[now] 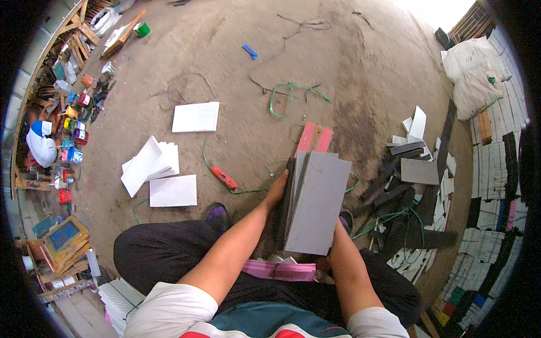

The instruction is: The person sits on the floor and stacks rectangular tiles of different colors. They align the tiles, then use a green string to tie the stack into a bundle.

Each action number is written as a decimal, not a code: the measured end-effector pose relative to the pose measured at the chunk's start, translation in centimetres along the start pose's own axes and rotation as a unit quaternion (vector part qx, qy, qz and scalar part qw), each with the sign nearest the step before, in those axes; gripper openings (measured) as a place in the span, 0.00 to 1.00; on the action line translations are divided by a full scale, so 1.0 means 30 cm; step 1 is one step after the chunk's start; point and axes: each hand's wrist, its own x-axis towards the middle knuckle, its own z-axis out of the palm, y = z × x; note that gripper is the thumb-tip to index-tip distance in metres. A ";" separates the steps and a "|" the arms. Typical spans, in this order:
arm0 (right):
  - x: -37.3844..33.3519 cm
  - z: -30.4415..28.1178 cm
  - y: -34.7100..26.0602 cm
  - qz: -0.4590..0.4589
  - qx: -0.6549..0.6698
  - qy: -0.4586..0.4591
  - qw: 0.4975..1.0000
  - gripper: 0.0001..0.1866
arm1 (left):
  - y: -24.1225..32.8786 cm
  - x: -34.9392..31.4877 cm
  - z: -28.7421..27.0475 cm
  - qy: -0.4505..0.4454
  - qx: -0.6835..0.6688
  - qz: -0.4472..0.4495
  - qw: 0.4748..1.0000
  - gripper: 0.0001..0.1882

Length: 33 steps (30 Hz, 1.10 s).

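Observation:
Between my knees stands a stack of grey and black rectangular sheets [318, 203], its top grey sheet facing up and slightly fanned. My left hand [276, 190] grips the stack's left side. My right hand [337, 232] goes in at the right edge behind the grey sheet, its fingers hidden. Beyond the stack's far end lie pink-red strips [313, 137] on the floor. Near my lap is a tied bundle of pink sheets [282, 270]. A red-handled tool [224, 177], perhaps a cutter, rests on the floor left of my left hand, next to green twine [251, 192].
White sheets [195, 117] lie at the left, with a fanned pile [163, 160] nearer. Black and white offcuts [403, 174] heap at the right. Tied stacks [490, 186] line the right wall under white sacks [473, 76]. Paint cans [79, 135] and another person [42, 143] are far left.

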 end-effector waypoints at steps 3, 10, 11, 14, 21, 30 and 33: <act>-0.007 -0.003 0.010 0.004 -0.001 -0.001 1.000 0.38 | -0.014 -0.017 0.023 0.009 -0.039 0.077 0.996 0.41; 0.000 -0.020 0.024 0.008 0.000 0.001 1.000 0.40 | 0.014 -0.161 0.047 0.036 -0.168 0.036 0.984 0.40; 0.002 -0.018 0.026 0.009 -0.001 -0.001 1.000 0.40 | -0.004 -0.157 0.039 0.042 -0.184 0.047 0.981 0.40; 0.000 -0.023 0.029 0.013 -0.007 -0.002 1.000 0.40 | -0.044 -0.148 0.025 0.040 -0.207 0.062 0.976 0.40; -0.005 -0.027 0.051 0.018 -0.021 -0.001 1.000 0.42 | 0.023 -0.137 0.029 -0.017 -0.204 0.008 0.979 0.43; -0.052 0.007 -0.003 -0.012 -0.055 -0.011 0.998 0.43 | -0.023 0.026 -0.098 0.019 -0.036 0.000 0.999 0.45; -0.057 -0.037 -0.048 -0.053 -0.074 -0.001 0.996 0.44 | 0.055 -0.010 -0.090 0.096 0.053 0.082 0.991 0.41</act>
